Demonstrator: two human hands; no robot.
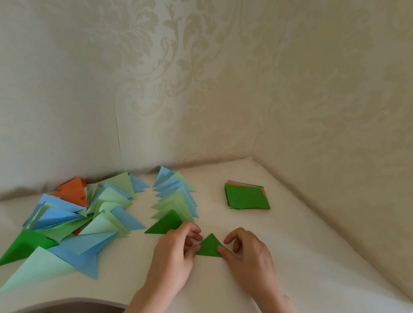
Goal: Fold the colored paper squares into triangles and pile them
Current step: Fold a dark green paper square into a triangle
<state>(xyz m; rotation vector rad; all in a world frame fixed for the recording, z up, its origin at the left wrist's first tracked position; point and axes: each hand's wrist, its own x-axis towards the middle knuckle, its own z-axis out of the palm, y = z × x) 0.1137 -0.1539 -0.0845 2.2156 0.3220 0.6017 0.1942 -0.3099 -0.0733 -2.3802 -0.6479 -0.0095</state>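
Both hands are on 1 small dark green triangle (209, 246) lying flat on the white table (316, 274), and I'll place everything else from that triangle. The left hand (176, 249) has its thumb and curled fingers pinching the triangle's left corner. The right hand (249, 255) presses its thumb tip down on the right corner, with the other fingers bent and arched above the table, not touching the paper as far as I can see.

Just left of the triangle, partly under the left hand's fingers, sits a bigger dark green triangle (164, 223), the front piece of a neat overlapping row of pale green and blue triangles (177, 194) running away toward the wall. Further left is a messy heap of folded triangles (75, 220) in blue, pale green, orange and dark green, spreading to the table's near edge.

Behind and to the right of the triangle, well apart from it, is the stack of unfolded squares (247, 197), dark green on top with orange edges peeking out. Patterned cream wallpaper (214, 63) fills the corner behind.
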